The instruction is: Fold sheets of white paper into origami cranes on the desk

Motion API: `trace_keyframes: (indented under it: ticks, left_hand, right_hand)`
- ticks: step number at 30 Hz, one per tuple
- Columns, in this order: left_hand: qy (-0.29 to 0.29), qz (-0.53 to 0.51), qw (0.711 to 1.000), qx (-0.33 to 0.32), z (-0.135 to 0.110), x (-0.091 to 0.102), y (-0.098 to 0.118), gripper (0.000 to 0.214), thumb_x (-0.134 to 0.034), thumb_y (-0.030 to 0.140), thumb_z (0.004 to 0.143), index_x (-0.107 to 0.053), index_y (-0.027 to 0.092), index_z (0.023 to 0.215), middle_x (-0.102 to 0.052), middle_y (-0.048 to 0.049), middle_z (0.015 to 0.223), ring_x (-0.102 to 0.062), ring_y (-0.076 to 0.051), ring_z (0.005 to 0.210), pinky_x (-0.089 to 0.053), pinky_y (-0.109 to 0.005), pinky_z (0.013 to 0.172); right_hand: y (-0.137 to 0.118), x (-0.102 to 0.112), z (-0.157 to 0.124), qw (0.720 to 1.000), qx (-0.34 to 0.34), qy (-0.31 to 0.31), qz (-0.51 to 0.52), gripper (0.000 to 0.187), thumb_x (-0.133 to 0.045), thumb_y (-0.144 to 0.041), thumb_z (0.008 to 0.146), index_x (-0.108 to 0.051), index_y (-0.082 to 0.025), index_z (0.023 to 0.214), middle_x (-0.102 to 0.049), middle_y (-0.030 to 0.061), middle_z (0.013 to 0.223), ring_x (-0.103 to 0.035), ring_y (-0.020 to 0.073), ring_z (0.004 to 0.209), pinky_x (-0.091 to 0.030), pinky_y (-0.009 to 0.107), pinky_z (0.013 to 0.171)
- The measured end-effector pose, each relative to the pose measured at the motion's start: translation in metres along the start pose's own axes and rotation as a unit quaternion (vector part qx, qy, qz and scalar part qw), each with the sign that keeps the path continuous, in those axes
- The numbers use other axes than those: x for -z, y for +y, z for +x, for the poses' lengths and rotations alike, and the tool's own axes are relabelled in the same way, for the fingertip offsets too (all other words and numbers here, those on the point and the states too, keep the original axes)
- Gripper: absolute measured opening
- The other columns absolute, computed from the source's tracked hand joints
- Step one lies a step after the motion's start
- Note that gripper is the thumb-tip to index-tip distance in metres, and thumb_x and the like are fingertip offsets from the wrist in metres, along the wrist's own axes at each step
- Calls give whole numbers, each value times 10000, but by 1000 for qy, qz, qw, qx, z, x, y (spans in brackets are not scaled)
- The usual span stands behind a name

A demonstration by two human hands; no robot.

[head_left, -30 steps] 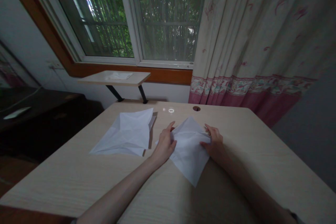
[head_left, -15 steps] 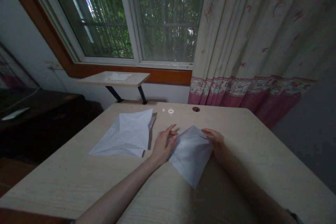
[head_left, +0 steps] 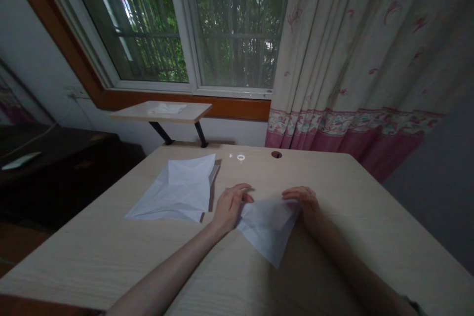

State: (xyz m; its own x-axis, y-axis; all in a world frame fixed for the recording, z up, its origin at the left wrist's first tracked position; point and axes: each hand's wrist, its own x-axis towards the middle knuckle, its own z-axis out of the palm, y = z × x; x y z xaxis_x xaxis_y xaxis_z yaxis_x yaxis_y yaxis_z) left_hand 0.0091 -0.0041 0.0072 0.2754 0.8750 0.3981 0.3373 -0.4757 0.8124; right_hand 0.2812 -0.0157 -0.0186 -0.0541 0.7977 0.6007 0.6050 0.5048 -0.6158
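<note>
A thin white sheet of paper (head_left: 272, 227) is held between my hands above the desk, a point hanging toward me and its upper edge nearly straight. My left hand (head_left: 230, 207) closes on the paper's left corner, thumb and fingers bent around it. On the right corner, my right hand (head_left: 304, 203) has its fingers curled over the upper edge; the thumb is hidden. Left of my hands, a larger white paper pile (head_left: 181, 187) lies with creased, raised edges.
The pale wooden desk (head_left: 140, 256) has a round cable hole (head_left: 276, 154) and a small white ring (head_left: 241, 157) near its back. A raised shelf (head_left: 133, 111) with a white paper (head_left: 166, 108) stands behind. A window and a patterned curtain (head_left: 355, 59) are beyond.
The paper's far point has gone down, so a diamond has become a triangle along the upper edge. My fingers have shifted slightly at both corners. The pile has stayed put.
</note>
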Motion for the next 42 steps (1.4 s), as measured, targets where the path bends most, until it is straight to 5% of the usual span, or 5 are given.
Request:
trace_keyframes:
  ticks: [7, 17, 31, 42]
  left_hand:
    - [-26, 4, 1000, 3, -1, -2, 0, 537, -238, 482, 1026, -682, 182, 1062, -731, -40, 829, -670, -185, 793, -504, -302, 787]
    - [-43, 120, 992, 16, -1, -7, 3, 248, -485, 303, 951, -689, 241, 1076, -750, -3, 934, -674, -165, 761, -509, -256, 703]
    - [-111, 223, 966, -61, -3, -5, 7, 265, -470, 208, 930, -694, 225, 1070, -749, -45, 998, -693, -207, 910, -543, -343, 828]
    - [-125, 236, 961, -78, -3, -4, 5, 297, -482, 162, 919, -681, 228, 1129, -737, -36, 1100, -693, -214, 996, -549, -372, 898]
  right_hand:
    - [-7, 2, -4, 999, 19, -37, -3, 534, -248, -452, 1026, -711, -259, 844, -756, 39, 895, -688, 221, 885, -435, 505, 961]
    - [-36, 1, -3, 975, 84, -171, -117, 280, -469, -320, 974, -723, -268, 1080, -746, 45, 1064, -674, 211, 1017, -532, 409, 944]
    - [-38, -4, -11, 954, 104, -251, -126, 346, -508, -229, 929, -663, -274, 1234, -679, 39, 1246, -668, 218, 1111, -541, 415, 988]
    - [-27, -14, -16, 945, 125, -257, -158, 472, -487, -266, 969, -453, -221, 1437, -515, 102, 1438, -492, 238, 1325, -417, 498, 1110]
